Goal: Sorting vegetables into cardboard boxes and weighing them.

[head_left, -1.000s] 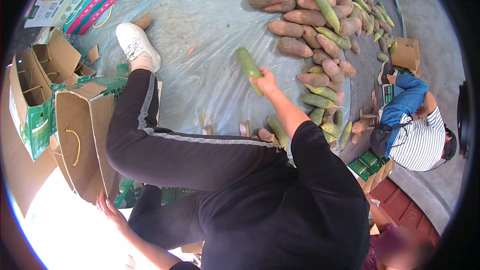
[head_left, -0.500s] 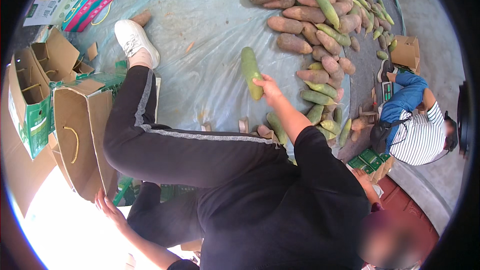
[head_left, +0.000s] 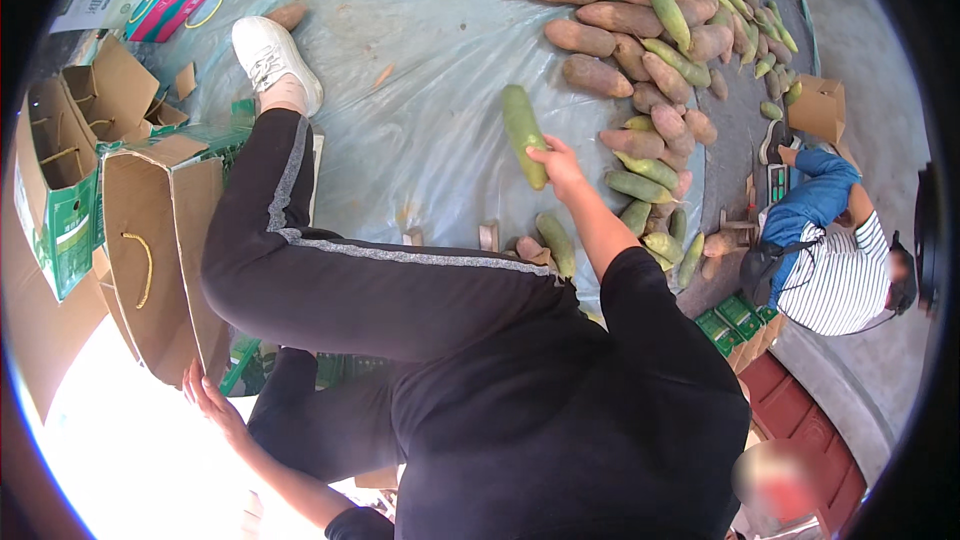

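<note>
1. At the far left, green-printed cartons (head_left: 75, 240) stand open beside a tilted carton with a yellow rope handle (head_left: 155, 200).
2. The left hand (head_left: 213, 410) rests at that tilted carton's lower edge, fingers loosely extended; whether they pinch the cardboard, I cannot tell.
3. A long green radish (head_left: 520, 125), by its look, is held up over the plastic sheet (head_left: 410, 150), between the carton and the heap.
4. The right hand (head_left: 560, 170) is closed around the radish's near end, leaving the far end free. The step looks like handling one radish while steadying a carton; moving it calls for a firm hold at that end and a steady carton.
5. Rightward lie heaped brownish roots (head_left: 620, 17), then a co-worker in a striped shirt (head_left: 835, 275).
</note>
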Demonstrator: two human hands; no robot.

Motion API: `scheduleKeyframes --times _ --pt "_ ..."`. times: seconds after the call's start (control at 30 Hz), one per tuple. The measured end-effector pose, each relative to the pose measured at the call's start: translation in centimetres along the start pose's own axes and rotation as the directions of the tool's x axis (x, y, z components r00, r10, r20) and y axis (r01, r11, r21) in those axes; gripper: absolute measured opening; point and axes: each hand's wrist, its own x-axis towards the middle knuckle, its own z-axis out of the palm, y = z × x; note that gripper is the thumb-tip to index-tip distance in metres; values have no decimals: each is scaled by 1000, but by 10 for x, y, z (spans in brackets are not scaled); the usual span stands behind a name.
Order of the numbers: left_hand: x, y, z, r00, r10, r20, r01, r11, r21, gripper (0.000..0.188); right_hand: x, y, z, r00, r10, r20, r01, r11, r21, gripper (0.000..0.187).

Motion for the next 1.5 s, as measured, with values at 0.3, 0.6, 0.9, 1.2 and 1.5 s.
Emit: scheduleKeyframes --times 0.3,0.6,0.9,1.2,1.5 --pt "-1 2 0 999 21 -39 -22 1000 -18 44 4 22 4 999 16 38 -11 993 -119 57" --pt "0 7 -3 1000 20 -16 -20 1000 23 44 -13 25 6 994 25 108 -5 984 -176 55" --pt "2 10 -6 1000 11 1 -11 999 31 44 -38 -15 58 964 -27 265 64 989 -131 54" --pt "4 7 -6 1000 -2 -4 2 1000 30 41 -110 -162 190 419 -708 569 763 614 201 56" --pt "2 3 -7 1000 3 4 -3 1000 -6 38 -250 -215 337 -278 -767 579 958 -173 231 33"
